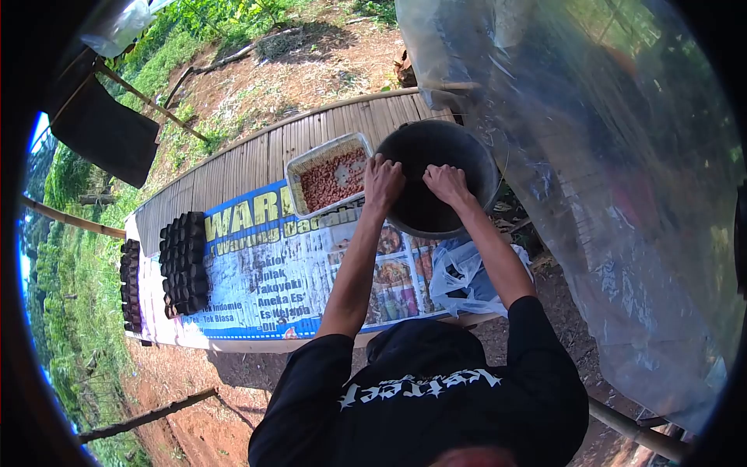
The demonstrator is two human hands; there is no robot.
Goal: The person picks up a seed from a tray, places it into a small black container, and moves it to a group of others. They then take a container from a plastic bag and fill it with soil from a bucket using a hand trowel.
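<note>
A large black basin (pixel 436 222) stands at the right end of the table, with a dark interior. Over its left side is my left hand (pixel 384 182), its fingers curled closed. My right hand (pixel 447 185), also closed with bent fingers, hovers above the basin's middle, a short gap from the left. Whatever the two hands hold, if anything, blends into the dark basin. Just left of my left hand sits a pale rectangular tray (pixel 292 184) with many small reddish-brown seeds (pixel 331 180) spread in it.
A printed banner (pixel 233 272) covers much of the bamboo-slat table (pixel 264 159). Rows of small black soil-filled bags (pixel 184 265) stand at its left. A translucent plastic bag (pixel 459 276) lies below the basin. Clear plastic sheeting (pixel 576 210) hangs at the right.
</note>
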